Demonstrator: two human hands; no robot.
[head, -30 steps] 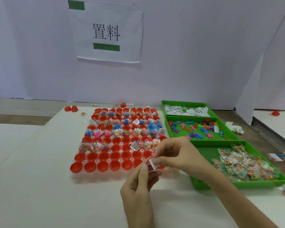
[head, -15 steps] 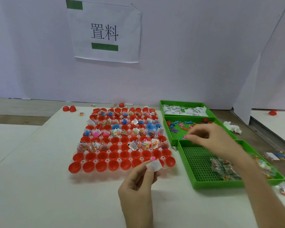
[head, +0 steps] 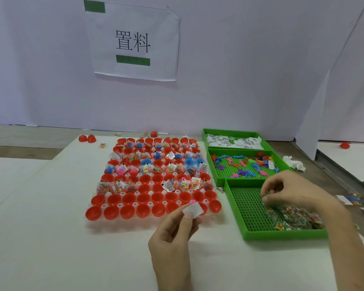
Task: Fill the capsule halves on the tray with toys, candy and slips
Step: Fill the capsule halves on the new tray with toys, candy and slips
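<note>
Three green bins point(head: 282, 235) hold slips point(head: 233, 141), toys point(head: 244, 164), candy point(head: 292, 215).

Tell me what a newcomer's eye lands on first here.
The grid of red capsule halves in the middle of the table stands out first: the far rows are stuffed and the nearest rows look empty. To its right stand three green bins, and a sign hangs on the wall behind. In front, the left hand pinches a white slip and the right hand is over the candy.
</note>
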